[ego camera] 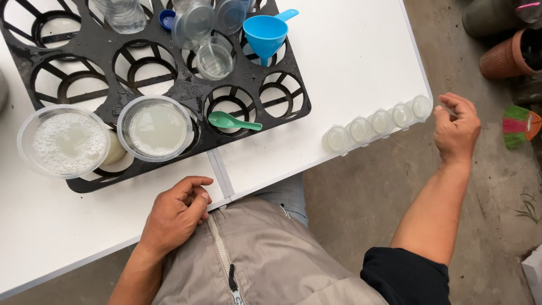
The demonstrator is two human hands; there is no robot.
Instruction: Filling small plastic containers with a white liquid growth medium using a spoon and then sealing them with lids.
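My left hand [176, 213] rests loosely curled at the near edge of the white table [350, 51], holding nothing. My right hand [456, 129] hovers off the table's right corner, fingers curled, beside a row of several small clear lidded cups [377, 123] lined along the table edge. Whether something tiny sits between its fingertips I cannot tell. A black slotted tray [186, 90] lies on the table. It carries two clear bowls: one with white granules [63, 142], one with cloudy liquid [158, 129].
On the tray also sit a green spoon [232, 120], a blue funnel [265, 33], clear cups [214, 57], a bottle [121, 12] and a blue cap [166, 19]. Terracotta pots [503, 56] and a small colourful broom [519, 125] stand on the concrete floor at right.
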